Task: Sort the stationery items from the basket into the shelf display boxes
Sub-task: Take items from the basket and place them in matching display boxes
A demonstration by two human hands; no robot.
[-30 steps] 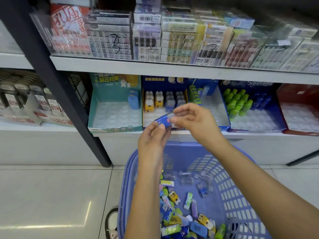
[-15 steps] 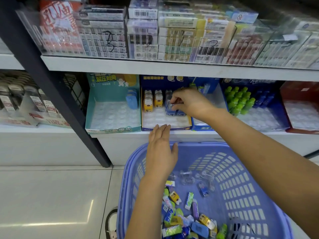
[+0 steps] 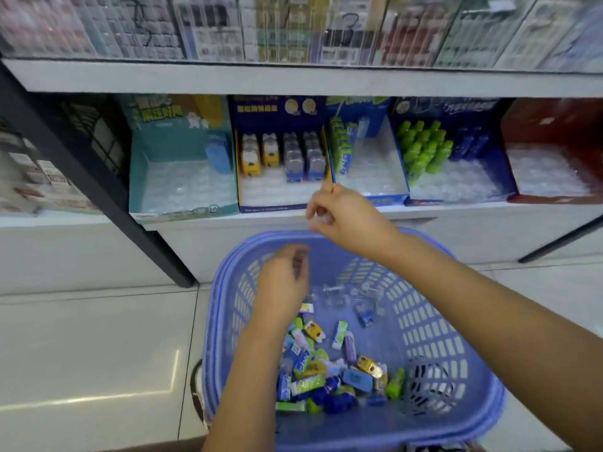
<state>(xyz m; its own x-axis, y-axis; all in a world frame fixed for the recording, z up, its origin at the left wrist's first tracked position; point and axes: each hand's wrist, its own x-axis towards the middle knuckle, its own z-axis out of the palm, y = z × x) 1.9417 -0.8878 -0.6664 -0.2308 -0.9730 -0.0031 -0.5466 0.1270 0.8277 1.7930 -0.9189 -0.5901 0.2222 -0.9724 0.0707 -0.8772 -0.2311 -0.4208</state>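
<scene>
Stationery items, small wrapped erasers and little bottles in blue, green, yellow and white, lie heaped in the near half of a blue-violet plastic basket with slotted walls that stands on the pale tiled floor. A few clear plastic shells lie apart from the heap, toward the basket's far side. The left hand hovers over the basket's left side, its fingers loosely bent and blurred, with nothing visible in them. The right hand hangs above the far rim, just in front of the white lower shelf; its fingers are curled inward around a pale glint, and I cannot tell whether they hold anything.

On that shelf five open cardboard display boxes stand side by side. The teal box holds one blue block at its back right. The dark blue box holds rows of yellow and grey car-shaped erasers. The bright blue box has green-and-white packs along its left wall. Next, a navy box carries green bottles and blue bottles. The red box is at the far right.

A black upright post slants down on the left
</scene>
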